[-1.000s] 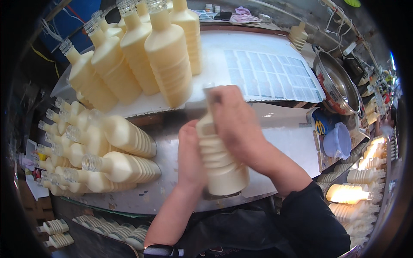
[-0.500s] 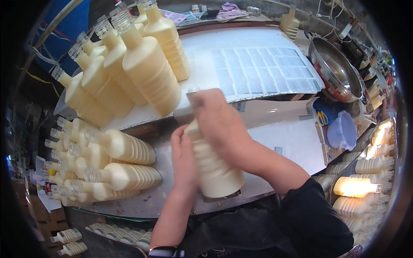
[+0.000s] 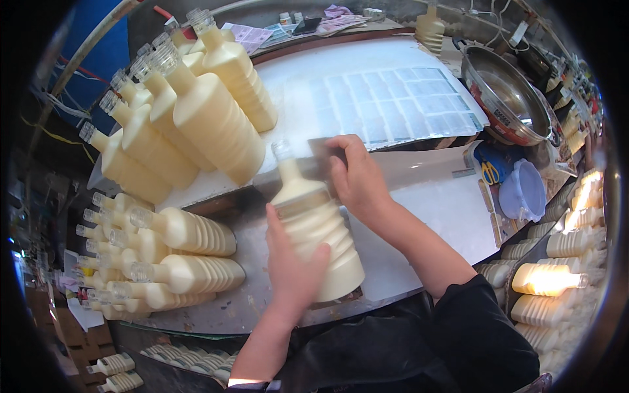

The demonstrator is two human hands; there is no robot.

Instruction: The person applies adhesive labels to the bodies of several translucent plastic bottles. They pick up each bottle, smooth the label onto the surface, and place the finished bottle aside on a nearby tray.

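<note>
A cream-coloured bottle [image 3: 321, 245] with a ribbed body and clear threaded neck leans in front of me, its neck pointing away. My left hand [image 3: 295, 268] is wrapped round its left side, thumb across the ribs. Around its shoulder runs a shiny greyish band, perhaps a label. Just right of the bottle's neck, my right hand [image 3: 359, 173] pinches a small flat greyish-brown piece [image 3: 320, 148], blurred by motion; its kind is unclear. This hand is apart from the bottle.
Upright cream bottles [image 3: 219, 124] crowd the back left, with more lying in a stack [image 3: 196, 232] below. A sheet of pale label-like rectangles [image 3: 400, 98] lies on the white board. At right are a metal pan [image 3: 508, 95], a lilac tub [image 3: 522, 190] and yellow-handled scissors [image 3: 489, 172].
My right hand has moved off the bottle to the right, with the flat piece in it. The left hand has slid lower on the bottle, uncovering its shoulder and band.
</note>
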